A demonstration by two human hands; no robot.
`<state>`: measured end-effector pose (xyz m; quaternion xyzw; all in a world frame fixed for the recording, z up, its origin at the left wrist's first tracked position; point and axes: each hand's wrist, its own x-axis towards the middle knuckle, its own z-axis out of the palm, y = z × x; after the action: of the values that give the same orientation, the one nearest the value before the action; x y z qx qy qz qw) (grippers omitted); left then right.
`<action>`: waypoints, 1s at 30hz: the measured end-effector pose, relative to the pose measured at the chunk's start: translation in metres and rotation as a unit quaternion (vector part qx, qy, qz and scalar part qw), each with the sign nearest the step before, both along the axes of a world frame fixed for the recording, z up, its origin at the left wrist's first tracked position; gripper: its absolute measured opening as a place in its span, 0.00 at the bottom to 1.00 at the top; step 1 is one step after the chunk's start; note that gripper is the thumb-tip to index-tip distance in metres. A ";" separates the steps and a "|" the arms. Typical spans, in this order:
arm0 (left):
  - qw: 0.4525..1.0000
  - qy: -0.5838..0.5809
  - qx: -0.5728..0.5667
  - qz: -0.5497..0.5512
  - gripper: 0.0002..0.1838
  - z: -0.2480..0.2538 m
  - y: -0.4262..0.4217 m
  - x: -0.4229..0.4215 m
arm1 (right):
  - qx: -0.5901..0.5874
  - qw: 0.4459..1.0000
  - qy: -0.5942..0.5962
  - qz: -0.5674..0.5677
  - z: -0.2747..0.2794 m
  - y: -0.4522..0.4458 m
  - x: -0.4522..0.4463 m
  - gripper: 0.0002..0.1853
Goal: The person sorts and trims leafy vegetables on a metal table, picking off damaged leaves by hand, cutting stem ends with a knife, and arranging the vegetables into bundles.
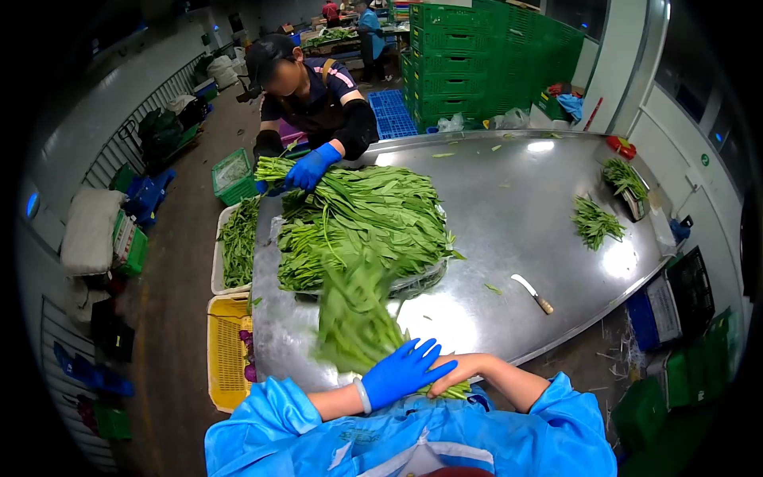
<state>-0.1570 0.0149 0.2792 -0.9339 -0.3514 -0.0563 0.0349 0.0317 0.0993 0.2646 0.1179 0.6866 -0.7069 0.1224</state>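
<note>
I can read no words, brands or numbers anywhere in my view. A small round green sign (705, 160) is on the pale wall (678, 159) to my right, but its symbol is too small for me to make out. On the front of my blue smock (318, 453) I see a faint printed mark (360, 436), too dim and creased to read.

1. Low in the centre, the leaves (354, 314) are blurring.
2. Just below them, the left hand (397, 375) is hiding some stems (457, 391) and part of the right hand (470, 366).
3. The bottom edge is cutting off the blue gown (540, 437).
4. At upper centre, the distant worker in blue (369, 25) is appearing too small for detail.
</note>
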 end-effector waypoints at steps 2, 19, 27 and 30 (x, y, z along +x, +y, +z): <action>0.999 -0.030 -0.032 0.022 0.38 -0.030 0.002 0.003 | -0.057 0.997 -0.044 -0.014 -0.046 0.001 0.008 0.17; 0.550 -0.540 -0.496 0.399 0.43 0.023 0.059 -0.056 | 0.546 0.638 -0.379 -0.388 -0.202 0.169 0.282 0.36; 0.468 -0.556 -0.621 0.293 0.36 -0.053 0.072 -0.005 | 0.415 0.715 -0.340 -0.449 -0.274 0.175 0.305 0.21; 0.414 -0.649 -0.595 0.230 0.32 -0.093 0.067 0.015 | 0.259 0.781 -0.134 -0.552 -0.291 0.144 0.273 0.13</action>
<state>-0.1422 0.0818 0.1864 -0.2904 -0.4167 -0.4122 -0.7564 0.3052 0.2433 -0.0267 0.5976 0.6380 -0.4262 -0.2327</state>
